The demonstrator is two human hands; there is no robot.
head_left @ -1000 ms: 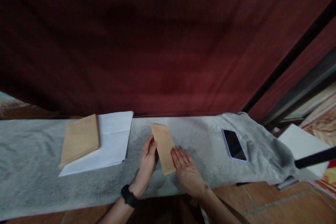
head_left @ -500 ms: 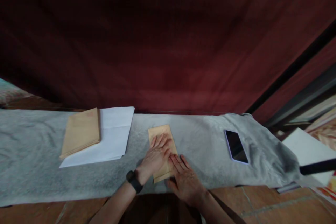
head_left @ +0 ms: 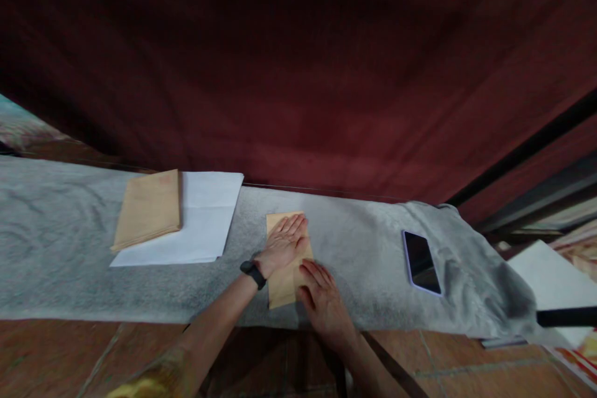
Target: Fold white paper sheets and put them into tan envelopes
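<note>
While running the eye in from the left, finding a long desk [head_left: 69, 286] under grey cloth [head_left: 364, 280], bordering on a dark red curtain [head_left: 303, 106] at the far edge and giving way to floor tiles [head_left: 438, 354] at the near edge. Coming first upon a folded brown stack [head_left: 149, 206], lying over the left part of white sheets [head_left: 209, 208], these reaching almost to the far edge. Crossing next a narrow strip of cloth, leaving modest room beside the left forearm.

At the middle, seeing a brown paper packet [head_left: 282, 292] lying flat, well in from the far edge and just short of the near one. Showing plain, long and narrow, with straight sides, partly hidden by fingers; looking like an envelope or paper bag, but not being able to tell what is inside. Resting the left hand [head_left: 283, 245] palm down across its upper part, fingers stretched out, unclenched, and wearing a black watch [head_left: 253, 273] at the wrist. Touching its right edge with the right hand [head_left: 326, 305], loosely bent and unclenched.

Farther right, meeting a wider stretch of cloth, then a phone [head_left: 422, 263], lying screen up in a lilac rim beside rumpled folds. Beyond these, glimpsing a white panel [head_left: 553, 280] behind a black bar [head_left: 566, 317].
</note>
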